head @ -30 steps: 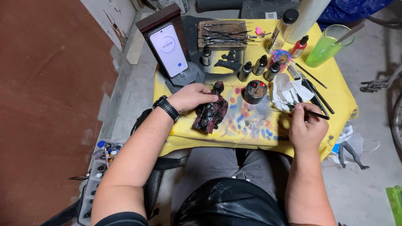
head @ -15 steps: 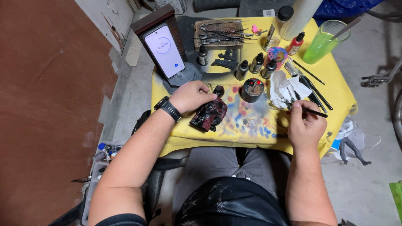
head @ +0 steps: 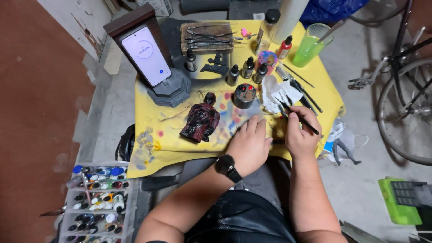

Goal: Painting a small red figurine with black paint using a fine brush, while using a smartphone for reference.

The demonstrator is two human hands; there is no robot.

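Right hand [head: 300, 135] is pinching a thin black paintbrush [head: 299, 118], tip pointing at the crumpled white tissue [head: 276, 92]. Left hand [head: 249, 144] lies flat and empty on the paint-splattered yellow table [head: 171, 119], just beside the dark red figurine [head: 200, 120], not touching it.

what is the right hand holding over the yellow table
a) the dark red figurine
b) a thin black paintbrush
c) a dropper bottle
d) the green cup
b: the right hand grips a thin black paintbrush, while the dark red figurine lies untouched on the yellow table and the left hand rests flat beside it.
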